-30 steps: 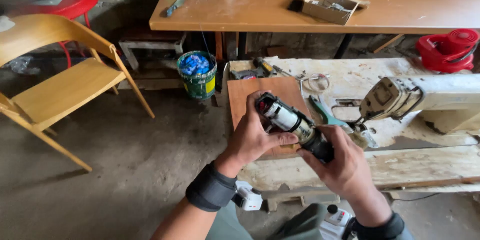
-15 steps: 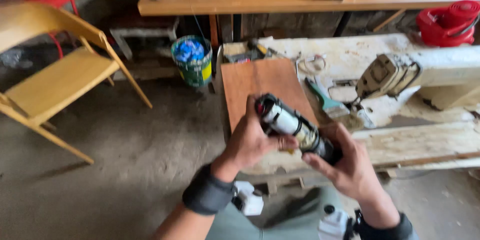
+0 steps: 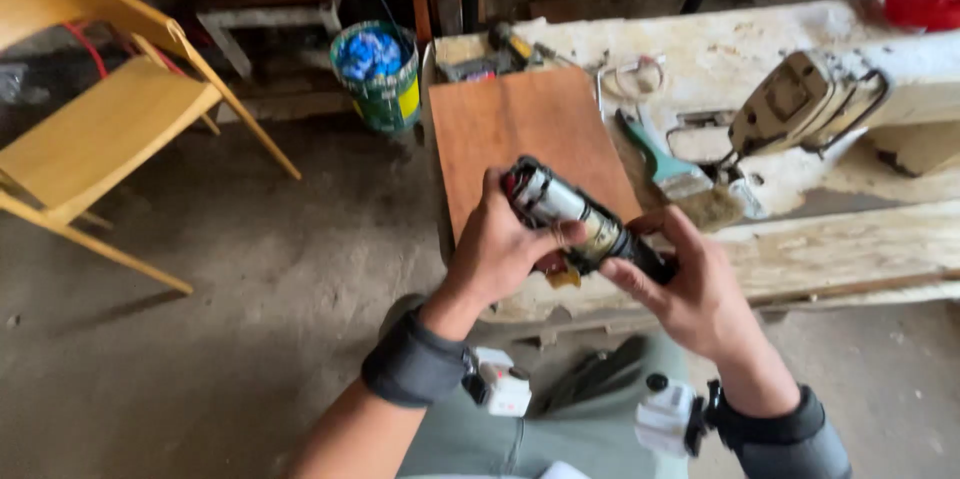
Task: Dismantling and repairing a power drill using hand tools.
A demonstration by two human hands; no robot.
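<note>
Both hands hold a cylindrical motor part [image 3: 568, 211], silver-white with a black body and dark end, tilted above the edge of a low wooden bench. My left hand [image 3: 505, 244] wraps its upper left end from below. My right hand [image 3: 690, 289] grips the black lower right end with fingers and thumb. Just below my left fingers sits a small amber-coloured piece [image 3: 562, 276]. Dark bands with small white devices sit on both wrists.
A brown board [image 3: 505, 129] lies on the paint-stained bench [image 3: 730, 59], with a paintbrush [image 3: 680, 174], a beige power tool [image 3: 805, 109] and small tools beside it. A yellow folding chair [image 3: 95, 129] and a green bucket [image 3: 378, 74] stand on the concrete floor at left.
The view has dipped and moved closer to the bench. Both hands keep their hold on the motor part, which has shifted slightly lower and nearer to me.
</note>
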